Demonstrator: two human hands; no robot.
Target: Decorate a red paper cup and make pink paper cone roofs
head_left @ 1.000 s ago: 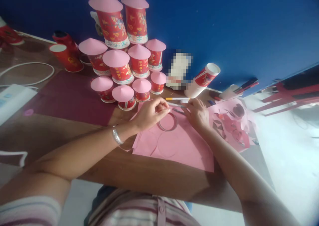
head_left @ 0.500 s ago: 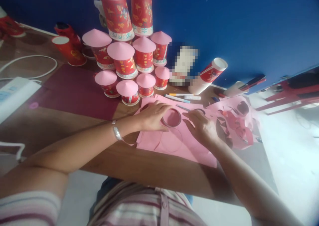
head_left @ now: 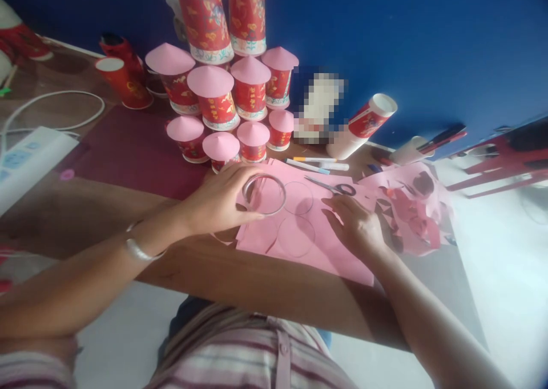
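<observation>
My left hand grips a clear, thick-edged ring, like a roll of tape, between thumb and fingers. It is tilted above the left part of the stacked pink paper. Two thin-lined circles, an upper circle and a lower circle, show on the top sheet. My right hand rests at the paper's right side with its fingers curled in. Whatever they hold, if anything, is hidden. Scissors lie just beyond its fingertips.
Several red paper-cup lanterns with a pink cone roof stand at the back. Markers lie behind the paper. Pink scraps are heaped at right, near a pen cup. A white power strip sits at left.
My left hand has lifted the ring off the paper and moved it left, uncovering the upper circle. My right hand has shifted slightly right, and more of the scissors shows.
</observation>
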